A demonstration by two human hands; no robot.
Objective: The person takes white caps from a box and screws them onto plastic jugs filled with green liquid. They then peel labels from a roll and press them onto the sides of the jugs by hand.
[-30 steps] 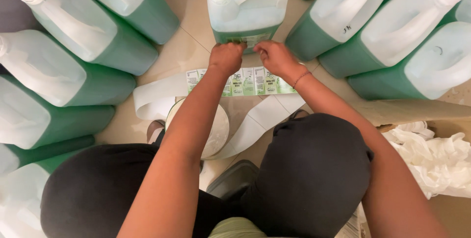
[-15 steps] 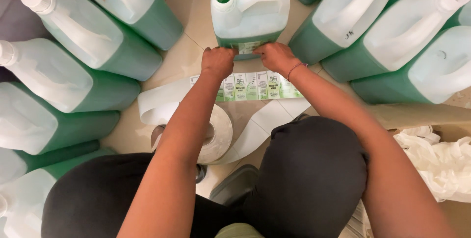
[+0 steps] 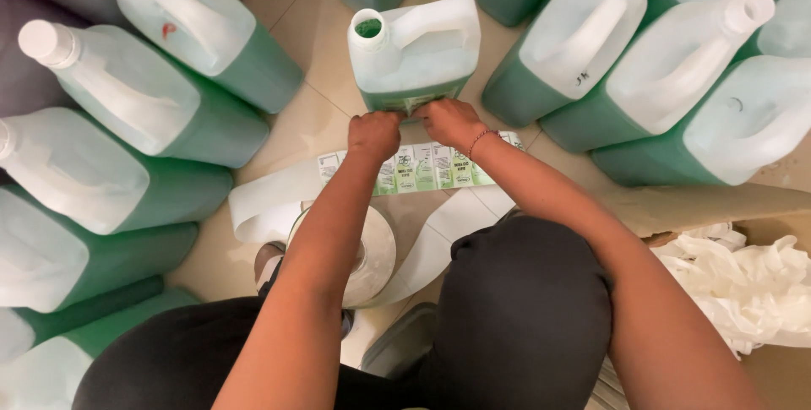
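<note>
Jugs of green liquid ring my whole view on the tiled floor (image 3: 317,114): a capped row (image 3: 144,114) runs down the left side, another capped cluster (image 3: 676,89) stands to the right, and more crowd the top edge. My dark-clothed knees (image 3: 515,309) fill the bottom and hide the floor beneath them. Crumpled white plastic (image 3: 743,292) lies at lower right beside a strip of brown cardboard (image 3: 710,207). A roll of white backing paper (image 3: 372,254) sits under my left forearm, and its strip of green-and-white labels (image 3: 431,169) runs across the floor just below my hands.

The uncapped jug (image 3: 414,55) stands in the middle, well clear of the rows, its round mouth open and green inside, its upper part translucent white. My left hand (image 3: 374,133) and right hand (image 3: 450,121) sit side by side, fingers curled and pressed against the jug's near face at a label (image 3: 410,104) there, which they mostly cover.
</note>
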